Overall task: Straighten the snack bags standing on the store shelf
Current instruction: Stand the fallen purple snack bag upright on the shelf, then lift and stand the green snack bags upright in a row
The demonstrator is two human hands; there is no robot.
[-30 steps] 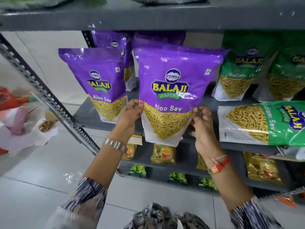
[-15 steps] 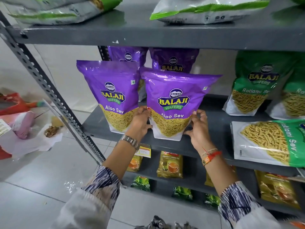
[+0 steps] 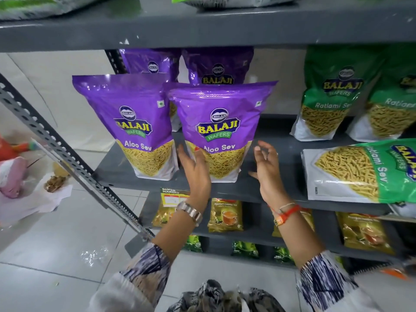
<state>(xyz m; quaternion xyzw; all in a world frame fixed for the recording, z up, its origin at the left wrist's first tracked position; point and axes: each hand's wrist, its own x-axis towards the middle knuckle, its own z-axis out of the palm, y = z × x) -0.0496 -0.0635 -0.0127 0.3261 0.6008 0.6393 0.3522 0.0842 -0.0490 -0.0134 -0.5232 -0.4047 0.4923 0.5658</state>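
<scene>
Two purple Aloo Sev bags stand upright at the front of the grey shelf (image 3: 278, 143): the left purple bag (image 3: 130, 118) and the right purple bag (image 3: 216, 122). My left hand (image 3: 194, 170) holds the right bag's lower left edge, thumb on its front and fingers slipped between the two bags. My right hand (image 3: 266, 170) hovers just right of that bag, fingers spread, touching nothing. Two more purple bags (image 3: 217, 68) stand behind. Green Ratlami Sev bags (image 3: 333, 95) stand at the right, and one green bag (image 3: 360, 172) lies flat on its side at the shelf front.
The upper shelf (image 3: 202, 30) hangs low over the bag tops. A perforated metal post (image 3: 67, 158) slants down the left side. Tea packets (image 3: 225, 215) fill the lower shelves. Toys and paper (image 3: 13, 176) lie on the tiled floor at the left.
The right purple bag went from held in the air to standing on the shelf beside the left one. My right hand has let go and pulled slightly right.
</scene>
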